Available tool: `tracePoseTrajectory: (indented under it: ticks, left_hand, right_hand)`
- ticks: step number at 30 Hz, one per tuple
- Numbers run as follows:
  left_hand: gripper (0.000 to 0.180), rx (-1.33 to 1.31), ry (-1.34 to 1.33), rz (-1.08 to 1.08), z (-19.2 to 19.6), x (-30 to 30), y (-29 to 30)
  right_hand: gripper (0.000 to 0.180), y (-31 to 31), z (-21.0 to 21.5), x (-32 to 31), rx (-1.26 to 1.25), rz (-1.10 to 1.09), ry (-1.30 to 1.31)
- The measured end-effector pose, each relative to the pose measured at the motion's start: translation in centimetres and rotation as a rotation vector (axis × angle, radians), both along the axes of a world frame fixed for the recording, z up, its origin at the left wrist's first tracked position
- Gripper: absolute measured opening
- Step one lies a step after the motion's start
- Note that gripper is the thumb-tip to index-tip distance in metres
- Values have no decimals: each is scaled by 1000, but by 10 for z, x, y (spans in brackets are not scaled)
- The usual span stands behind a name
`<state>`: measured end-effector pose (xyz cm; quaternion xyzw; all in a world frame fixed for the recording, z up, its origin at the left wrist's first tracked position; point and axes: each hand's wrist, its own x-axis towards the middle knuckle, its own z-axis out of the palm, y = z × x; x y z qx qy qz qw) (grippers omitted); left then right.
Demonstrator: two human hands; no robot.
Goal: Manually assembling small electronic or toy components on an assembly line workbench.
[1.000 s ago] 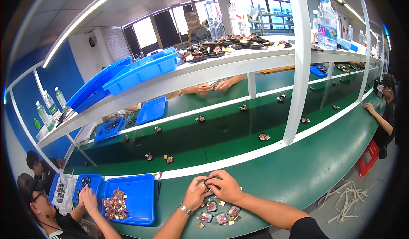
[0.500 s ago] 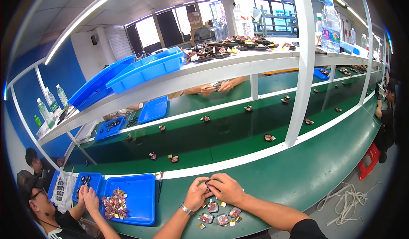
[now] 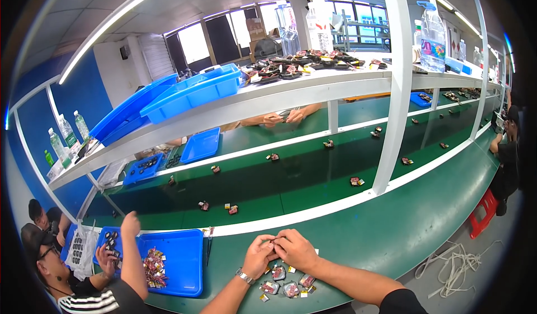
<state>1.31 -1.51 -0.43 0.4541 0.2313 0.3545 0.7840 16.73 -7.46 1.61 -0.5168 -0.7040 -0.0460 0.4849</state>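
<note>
The left hand (image 3: 258, 256) and the right hand (image 3: 296, 249) are meeting, their fingertips pinching a small dark part (image 3: 272, 242) that they are mostly hiding. Just nearside of them, small round parts (image 3: 291, 289) are lying on a green table (image 3: 358, 241). Left of the hands, a blue tray (image 3: 189, 258) is holding reddish parts (image 3: 154, 270).

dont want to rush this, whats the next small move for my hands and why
I'd probably ease the right hand back slightly while the left hand steadies the small piece, to check it: both hands' fingertips meet around it and hide most of it, so its state can't be told from here.
</note>
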Motion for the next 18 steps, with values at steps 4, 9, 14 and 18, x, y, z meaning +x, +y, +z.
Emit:
tracePoseTrajectory:
  ticks: [4,9,14,18]
  left_hand:
    - [17,22,86,116,4,3,-4]
    - [19,134,163,154,-7,3,-2]
    - [23,136,108,76,-7,5,0]
    - [27,174,177,45,-4,2,2]
  right_hand:
    - [9,3,0,0,49,71,31]
    - [14,3,-2,-1,-180,147,490]
    - [14,4,1,4,-254,120,525]
    - [13,3,2,3,-255,130,510]
